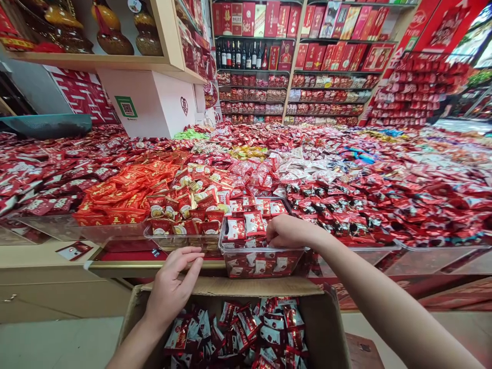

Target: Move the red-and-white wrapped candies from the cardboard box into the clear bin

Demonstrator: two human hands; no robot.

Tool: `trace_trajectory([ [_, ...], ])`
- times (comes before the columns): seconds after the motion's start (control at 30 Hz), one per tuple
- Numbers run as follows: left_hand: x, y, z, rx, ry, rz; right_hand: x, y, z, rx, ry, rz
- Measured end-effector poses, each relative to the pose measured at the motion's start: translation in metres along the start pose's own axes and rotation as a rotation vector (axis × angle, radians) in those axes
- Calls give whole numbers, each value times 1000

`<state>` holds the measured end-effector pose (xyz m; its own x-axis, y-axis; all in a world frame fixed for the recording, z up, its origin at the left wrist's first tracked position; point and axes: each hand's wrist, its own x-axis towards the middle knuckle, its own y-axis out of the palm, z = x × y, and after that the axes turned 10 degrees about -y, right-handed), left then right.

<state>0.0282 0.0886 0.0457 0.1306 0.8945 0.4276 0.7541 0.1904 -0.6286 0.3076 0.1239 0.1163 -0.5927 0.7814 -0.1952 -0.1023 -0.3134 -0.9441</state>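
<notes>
My right hand [288,231] reaches into a clear plastic bin [226,247] stacked with red-and-white candy packets [254,224]. Its fingers are curled down at the bin's right side, and whatever they hold is hidden. Palm facing inward, my left hand [177,282] hovers over the left rim of an open cardboard box [269,287], with thumb and fingers apart and nothing in them. Inside that box lies a loose heap of red-and-white wrapped candies [246,323]. Red durian candy packets [194,218] fill the bin to the left.
Wrapped sweets in bins cover the counter, including orange-red packets [126,189] at left and dark red ones [346,205] at right. Shelves with wine bottles [240,55] and red boxes stand behind. A white pillar [134,100] bears a QR code. A card [74,250] lies at left.
</notes>
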Motion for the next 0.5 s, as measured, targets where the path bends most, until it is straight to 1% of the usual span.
trace_trajectory([
  [0.1,-2,1,2,-3,-1,-4,-1,-1,0,36,12,25],
  [0.23,-3,2,2,-25,-20,-15,-7,-12,1,61,26,24],
  [0.3,-4,3,3,-37,-26,-28,-9,-17,2,50,24,-38],
  [0.37,-5,4,4,-47,-24,-42,-10,-20,3,38,4,-134],
  [0.43,-5,4,5,-56,-24,-52,-8,-19,4,31,-36,-213],
  [0.5,-5,4,6,-55,-23,-55,-4,-17,5,-3,-43,-261],
])
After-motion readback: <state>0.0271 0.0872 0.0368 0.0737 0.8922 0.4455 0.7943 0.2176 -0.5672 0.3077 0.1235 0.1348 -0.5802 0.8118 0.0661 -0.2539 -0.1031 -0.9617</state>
